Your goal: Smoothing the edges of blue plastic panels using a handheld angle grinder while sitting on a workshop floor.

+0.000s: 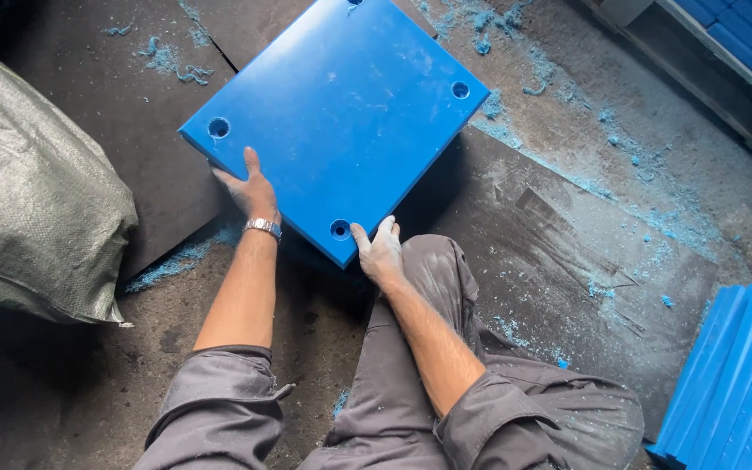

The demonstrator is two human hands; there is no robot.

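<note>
Both hands' grip [250, 187] under blue panel [341, 113]

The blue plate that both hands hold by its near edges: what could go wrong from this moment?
1. The blue plate is gripped only along its near edges by the left hand and right hand; it looks heavy and might slip or tip away.
2. The right hand sits at a corner just above the knee, so fingers could get pinched if the plate drops.
3. Blue shavings on the floor may make the footing slippery.
</note>
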